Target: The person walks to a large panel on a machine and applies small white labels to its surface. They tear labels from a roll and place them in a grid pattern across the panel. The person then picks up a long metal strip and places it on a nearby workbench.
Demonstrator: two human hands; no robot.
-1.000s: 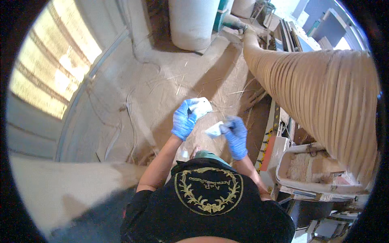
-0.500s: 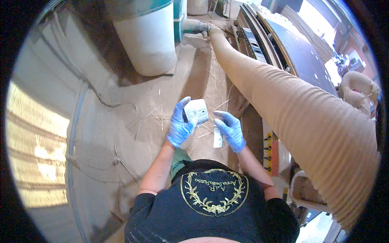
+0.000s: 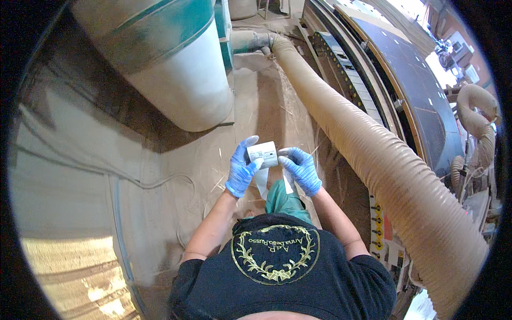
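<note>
A roll of white printed labels point(image 3: 264, 153) sits in my left hand point(image 3: 241, 169), gloved in blue, the thumb across its front and the fingers behind. From beneath the roll a loose pale strip point(image 3: 262, 183) hangs down. My right hand point(image 3: 302, 169), in a matching glove, is closed, its thumb and forefinger pressed together at the roll's right edge. Under those fingers hangs a narrow white label strip point(image 3: 288, 182), its upper end hidden by the hand. Both hands are in front of my green trousers point(image 3: 287, 201).
A thick, dusty ribbed hose point(image 3: 368, 144) slants along my right side, beside a long machine with a dark panel point(image 3: 410, 80). Ahead to the left stands a large white and green container point(image 3: 186, 90). Cables point(image 3: 144, 185) and wood slivers lie on the dusty floor.
My right hand has come closer to the roll and its fingertips now meet the roll's edge. The roll has turned slightly, and a strip now shows hanging under it. My view has shifted.
</note>
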